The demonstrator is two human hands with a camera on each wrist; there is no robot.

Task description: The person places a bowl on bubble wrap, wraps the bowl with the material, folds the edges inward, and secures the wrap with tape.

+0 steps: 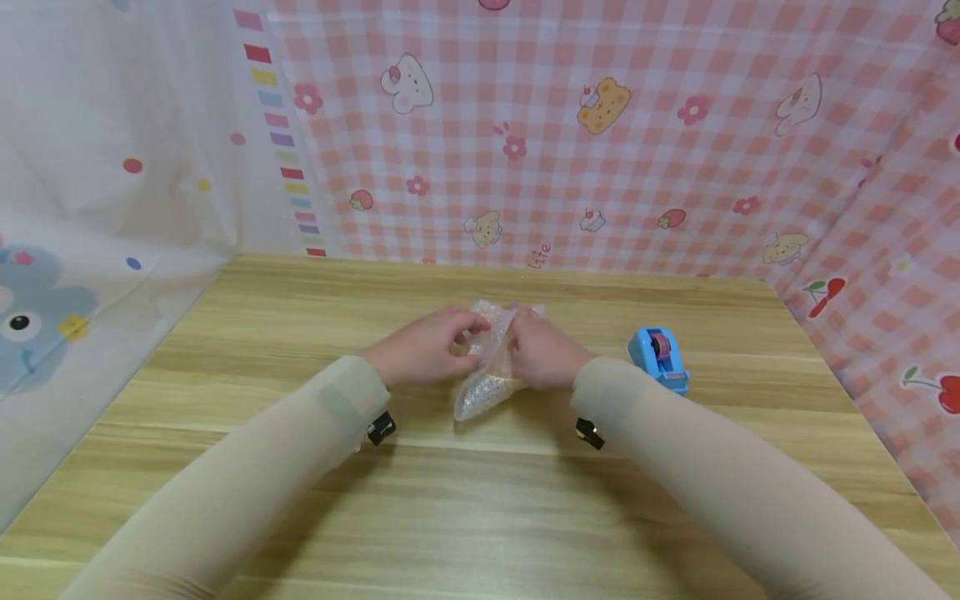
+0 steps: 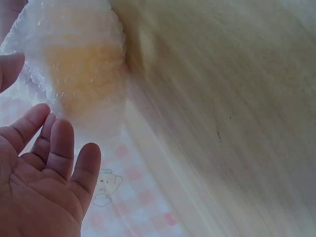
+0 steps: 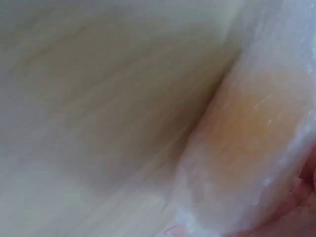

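Note:
A bundle of clear bubble wrap (image 1: 483,393) lies near the middle of the table, between the two hands. Through its layers a blurred yellow-orange thing (image 2: 84,74) shows; its kind cannot be made out. My right hand (image 1: 550,353) holds the right side of the wrap with curled fingers. In the right wrist view, the wrap (image 3: 247,143) leans against that hand, which is mostly out of frame. At the left side of the bundle is my left hand (image 1: 429,346), its fingers spread and loosely bent, with the thumb apart from them and nothing gripped.
A blue tape dispenser (image 1: 660,360) with a reddish roll stands to the right, beyond the right forearm. The wooden table (image 1: 480,517) ends at a pink checked cloth (image 1: 540,150) at the back and right. A white dotted cloth (image 1: 150,100) hangs at the left.

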